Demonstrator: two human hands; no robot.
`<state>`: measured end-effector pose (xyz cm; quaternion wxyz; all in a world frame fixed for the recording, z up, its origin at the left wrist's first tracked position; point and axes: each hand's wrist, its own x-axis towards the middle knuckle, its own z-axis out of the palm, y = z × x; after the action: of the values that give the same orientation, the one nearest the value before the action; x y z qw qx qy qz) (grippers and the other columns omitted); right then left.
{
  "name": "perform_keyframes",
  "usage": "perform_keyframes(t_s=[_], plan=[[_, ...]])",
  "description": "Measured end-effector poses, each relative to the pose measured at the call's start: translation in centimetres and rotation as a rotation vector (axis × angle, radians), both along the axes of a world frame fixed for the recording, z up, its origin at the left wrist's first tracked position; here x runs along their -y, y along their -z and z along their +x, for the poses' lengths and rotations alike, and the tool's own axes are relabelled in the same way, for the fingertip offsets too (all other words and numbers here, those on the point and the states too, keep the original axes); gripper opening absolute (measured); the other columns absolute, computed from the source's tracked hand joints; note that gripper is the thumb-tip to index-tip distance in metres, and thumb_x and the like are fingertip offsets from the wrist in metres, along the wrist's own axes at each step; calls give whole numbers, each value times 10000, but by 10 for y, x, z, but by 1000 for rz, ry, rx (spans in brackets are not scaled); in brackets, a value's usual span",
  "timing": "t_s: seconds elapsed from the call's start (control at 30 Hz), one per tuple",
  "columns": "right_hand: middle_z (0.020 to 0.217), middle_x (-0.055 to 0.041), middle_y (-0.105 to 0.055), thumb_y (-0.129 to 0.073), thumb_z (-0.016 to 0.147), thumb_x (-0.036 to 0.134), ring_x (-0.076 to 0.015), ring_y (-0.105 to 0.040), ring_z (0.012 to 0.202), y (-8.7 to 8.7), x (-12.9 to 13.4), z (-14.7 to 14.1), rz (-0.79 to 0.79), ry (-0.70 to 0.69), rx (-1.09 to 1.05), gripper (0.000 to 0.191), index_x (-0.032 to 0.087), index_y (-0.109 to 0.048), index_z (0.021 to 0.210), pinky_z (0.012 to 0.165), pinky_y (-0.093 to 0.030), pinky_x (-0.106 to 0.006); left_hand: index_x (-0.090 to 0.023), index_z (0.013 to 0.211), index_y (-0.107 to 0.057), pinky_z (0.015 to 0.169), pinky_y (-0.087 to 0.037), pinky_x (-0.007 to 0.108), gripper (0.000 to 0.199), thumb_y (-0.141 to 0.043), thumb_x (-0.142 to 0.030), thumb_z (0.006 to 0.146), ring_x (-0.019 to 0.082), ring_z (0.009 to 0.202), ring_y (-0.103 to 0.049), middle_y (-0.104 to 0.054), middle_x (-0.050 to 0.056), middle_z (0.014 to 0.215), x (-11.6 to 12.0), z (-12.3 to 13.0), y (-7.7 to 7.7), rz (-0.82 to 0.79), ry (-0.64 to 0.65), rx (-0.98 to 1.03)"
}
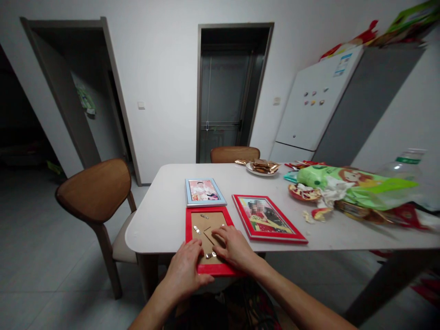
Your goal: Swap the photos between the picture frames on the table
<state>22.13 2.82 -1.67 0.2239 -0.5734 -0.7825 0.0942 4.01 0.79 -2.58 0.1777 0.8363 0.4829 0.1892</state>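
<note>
A red picture frame (189,227) lies face down at the table's near edge, its brown backing board (206,243) and small metal clips (196,229) showing. My left hand (185,265) grips the frame's lower left corner, with the thumb along the near edge. Resting on the right part of the backing is my right hand (233,245), its fingers apart and slightly bent, holding nothing I can see. Its palm covers part of the frame's right side. To the right lies a second red picture frame (270,220) with a photo, face up. A light blue picture frame (205,191) lies just behind.
A plate (263,172) of wrapped snacks stands at the back of the white table (158,206). Rightward are an opened pomegranate (304,193), peel, tissue, a green bag (357,185) and a clear plastic jar (405,166). Wooden chairs (94,190) stand at the left and far side.
</note>
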Motion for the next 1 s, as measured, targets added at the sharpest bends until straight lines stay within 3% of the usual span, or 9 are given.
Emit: perform_keyframes(t_s=[0.2,0.33,0.47,0.6,0.83,1.0], plan=[[953,-75,-571,-542,633,200,-180,-482,903,-5,-5,-1,11,32,-58,365,165,-582,995,802,-365,-274,-144,1120,-480,999,-254,428,692,-724,-338,502,277,1197,-333,-368,155,1305,1,-2,0,-60,-7,166],[938,-76,-580,-546,623,186,-185,-484,899,-21,-6,-2,64,56,-65,354,163,-599,973,792,-373,-284,-161,1128,-454,978,-292,395,526,-613,-275,640,246,1165,-386,-400,136,1283,-6,1,-6,-126,-96,542],[951,-68,-589,-559,618,183,-180,-495,893,-38,-3,-17,95,-2,-131,361,165,-595,977,788,-380,-285,-168,1065,-439,782,-463,337,404,-545,-264,688,206,896,-582,-602,83,997,-18,1,-10,-314,-170,967],[984,-64,-589,-539,690,269,-176,-506,905,-45,-3,-25,117,-83,-198,334,175,-571,1009,797,-383,-287,-180,1041,-418,618,-496,285,420,-570,-221,652,168,682,-618,-630,30,845,-27,-20,-15,-448,-269,1214],[984,-132,-584,-464,739,236,-203,-532,899,-20,-18,20,29,188,65,344,111,-553,1047,782,-375,-287,-185,990,-467,533,-464,206,362,-543,-94,648,106,558,-591,-613,-6,756,-40,-85,-17,-440,-482,1110],[950,-131,-595,-462,719,221,-212,-546,874,-3,-21,31,-58,252,160,356,115,-534,1052,735,-370,-267,-158,1006,-454,555,-454,216,354,-527,-168,660,114,590,-586,-603,-6,749,-48,-99,-16,-452,-427,917]])
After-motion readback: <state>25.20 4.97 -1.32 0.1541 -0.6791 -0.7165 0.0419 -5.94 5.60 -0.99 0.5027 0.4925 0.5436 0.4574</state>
